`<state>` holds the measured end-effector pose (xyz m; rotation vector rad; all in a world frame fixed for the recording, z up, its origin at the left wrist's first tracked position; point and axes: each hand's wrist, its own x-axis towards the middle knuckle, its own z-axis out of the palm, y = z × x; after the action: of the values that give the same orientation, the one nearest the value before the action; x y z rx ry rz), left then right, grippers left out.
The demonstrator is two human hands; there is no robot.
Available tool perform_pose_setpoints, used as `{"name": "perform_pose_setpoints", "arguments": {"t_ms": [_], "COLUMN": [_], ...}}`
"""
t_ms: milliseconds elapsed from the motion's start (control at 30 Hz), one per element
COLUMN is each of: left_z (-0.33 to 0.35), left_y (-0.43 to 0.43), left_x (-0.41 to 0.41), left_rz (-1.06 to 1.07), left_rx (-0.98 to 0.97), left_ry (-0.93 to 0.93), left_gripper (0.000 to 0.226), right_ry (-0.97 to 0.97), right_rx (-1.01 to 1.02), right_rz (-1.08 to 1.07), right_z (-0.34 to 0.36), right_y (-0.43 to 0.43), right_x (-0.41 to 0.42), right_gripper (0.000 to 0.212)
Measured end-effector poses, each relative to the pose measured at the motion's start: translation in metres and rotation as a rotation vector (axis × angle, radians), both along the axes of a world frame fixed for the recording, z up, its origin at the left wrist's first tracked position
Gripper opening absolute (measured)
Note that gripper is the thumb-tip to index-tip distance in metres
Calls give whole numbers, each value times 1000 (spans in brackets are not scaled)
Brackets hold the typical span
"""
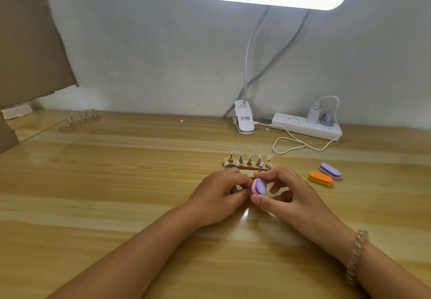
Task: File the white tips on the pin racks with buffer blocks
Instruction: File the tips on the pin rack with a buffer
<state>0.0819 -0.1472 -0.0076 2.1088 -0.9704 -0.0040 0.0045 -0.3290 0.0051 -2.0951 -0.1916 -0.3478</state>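
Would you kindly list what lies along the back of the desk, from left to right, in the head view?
cardboard sheet → far pin rack → lamp clamp → power strip

Both arms are showing bare here, the left forearm [140, 247] and the right forearm [396, 277] uncovered to the frame's edge. The right wrist is wearing a bracelet [356, 256] of clear, glassy coils. The left hand [219, 193] and right hand [286, 196] are going ungloved.
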Motion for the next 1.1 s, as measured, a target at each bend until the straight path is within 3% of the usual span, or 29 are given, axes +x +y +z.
{"name": "perform_pose_setpoints", "arguments": {"t_ms": [200, 333, 500, 733, 867, 967, 1100], "left_z": [0, 0, 0, 0, 0, 0, -1], "left_y": [-1, -1, -1, -2, 0, -2, -2], "left_x": [0, -1, 1, 1, 1, 2, 2], "left_rz": [7, -6, 4, -18, -21, -8, -21], "left_rx": [8, 6, 18, 9, -19, -8, 9], "left_ry": [26, 24, -4, 35, 47, 47, 53], "left_gripper": [17, 20, 16, 10, 12, 12, 15], "right_ry": [24, 23, 13, -38, -133, -108, -92], "right_rx": [115, 90, 117, 25, -135, -83, -90], "right_rz": [-54, -1, -20, -144, -137, -147, -179], "right_z": [-2, -2, 4, -1, 1, 0, -3], "right_y": [1, 1, 2, 3, 3, 2, -1], "right_x": [5, 2, -1, 5, -1, 3, 8], "right_gripper": [42, 28, 31, 17, 30, 37, 20]}}
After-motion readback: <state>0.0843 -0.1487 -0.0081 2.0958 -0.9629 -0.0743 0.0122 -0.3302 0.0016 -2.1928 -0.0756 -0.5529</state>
